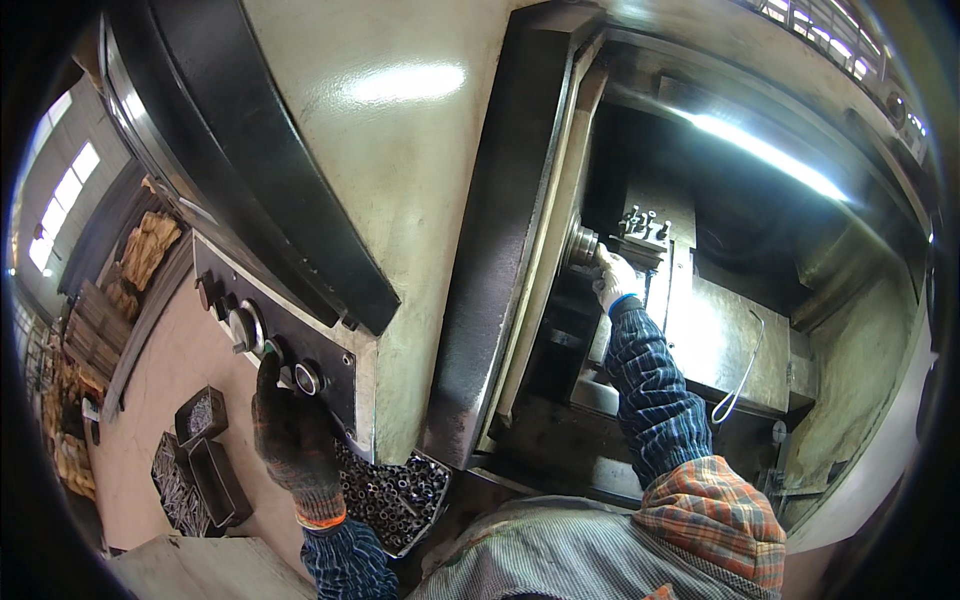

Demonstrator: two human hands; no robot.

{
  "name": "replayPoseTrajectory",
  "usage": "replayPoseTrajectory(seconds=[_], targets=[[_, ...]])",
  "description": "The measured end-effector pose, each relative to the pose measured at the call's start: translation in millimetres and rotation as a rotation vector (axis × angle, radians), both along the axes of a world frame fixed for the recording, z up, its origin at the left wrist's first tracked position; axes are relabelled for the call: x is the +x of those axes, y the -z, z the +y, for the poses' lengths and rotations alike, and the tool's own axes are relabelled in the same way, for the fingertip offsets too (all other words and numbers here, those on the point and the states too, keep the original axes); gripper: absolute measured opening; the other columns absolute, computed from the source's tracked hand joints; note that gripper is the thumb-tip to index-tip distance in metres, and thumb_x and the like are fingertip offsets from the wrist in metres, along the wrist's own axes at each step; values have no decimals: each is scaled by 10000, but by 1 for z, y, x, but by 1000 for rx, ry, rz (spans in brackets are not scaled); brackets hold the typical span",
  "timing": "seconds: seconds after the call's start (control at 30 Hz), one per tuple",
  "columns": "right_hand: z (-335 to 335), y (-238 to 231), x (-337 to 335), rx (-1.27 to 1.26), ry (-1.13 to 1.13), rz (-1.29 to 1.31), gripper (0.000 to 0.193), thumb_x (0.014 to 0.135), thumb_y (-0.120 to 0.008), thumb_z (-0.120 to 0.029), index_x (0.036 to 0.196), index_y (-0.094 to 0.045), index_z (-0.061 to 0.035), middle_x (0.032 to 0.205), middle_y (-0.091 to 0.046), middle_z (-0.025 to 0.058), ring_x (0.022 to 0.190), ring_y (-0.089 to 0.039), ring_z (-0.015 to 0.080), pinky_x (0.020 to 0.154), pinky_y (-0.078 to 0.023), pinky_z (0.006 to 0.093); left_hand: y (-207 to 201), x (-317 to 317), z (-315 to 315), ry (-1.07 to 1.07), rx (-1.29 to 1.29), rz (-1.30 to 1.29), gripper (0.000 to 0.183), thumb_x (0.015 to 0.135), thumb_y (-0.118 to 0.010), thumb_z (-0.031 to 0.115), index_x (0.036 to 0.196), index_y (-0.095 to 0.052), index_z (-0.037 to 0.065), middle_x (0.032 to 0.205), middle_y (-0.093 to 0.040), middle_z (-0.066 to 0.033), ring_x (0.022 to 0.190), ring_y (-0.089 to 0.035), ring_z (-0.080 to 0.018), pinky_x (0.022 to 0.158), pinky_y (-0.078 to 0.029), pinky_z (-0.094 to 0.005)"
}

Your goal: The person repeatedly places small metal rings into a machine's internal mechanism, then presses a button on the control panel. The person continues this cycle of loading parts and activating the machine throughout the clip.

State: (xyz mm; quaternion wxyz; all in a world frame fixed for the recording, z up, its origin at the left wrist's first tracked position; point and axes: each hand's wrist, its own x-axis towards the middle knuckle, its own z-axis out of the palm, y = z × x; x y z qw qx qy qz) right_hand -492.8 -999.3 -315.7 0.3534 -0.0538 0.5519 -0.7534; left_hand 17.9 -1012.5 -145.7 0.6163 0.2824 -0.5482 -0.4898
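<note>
My left hand [292,430], in a dark glove with an orange cuff, is at the black control panel [325,350] on the machine's front. Its index finger stretches up to a green button [272,348], beside a round dial [243,327] and another round button [307,377]. My right hand [615,280], in a white glove, reaches inside the lathe. Its fingers are closed at the face of the metal spindle chuck [583,245]; whatever they grip is hidden. Just right of the chuck stands a tool post [643,232] with several upright bolts.
Below the panel, a tray [440,508] is heaped with small metal rings. Dark bins [218,484] on the left hold metal pins. A hooked wire rod [743,375] leans on the lathe's metal cover [730,340]. The dark door edge [500,250] stands between my arms.
</note>
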Motion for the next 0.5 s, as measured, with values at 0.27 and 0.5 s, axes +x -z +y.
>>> replayPoseTrajectory(seconds=[0.27, 0.5], targets=[[8, -5, 10, 137, 38, 255, 370, 960, -656, -396, 1153, -661, -81, 765, -573, -18, 566, -471, 75, 497, -368, 220, -7, -9, 10, -138, -41, -182, 487, 988, -490, 66, 1450, -422, -69, 1454, -487, -165, 1277, -498, -240, 1120, -383, -374], [12, -2, 0, 125, -43, 257, 395, 943, -670, -383, 1175, -684, -63, 847, -646, -10, 624, -508, 71, 515, -369, 224, 3, -2, 1, -52, 0, -37, 508, 1001, -468, 135, 1462, -406, -69, 1461, -480, -173, 1310, -474, -253, 1143, -353, -389]])
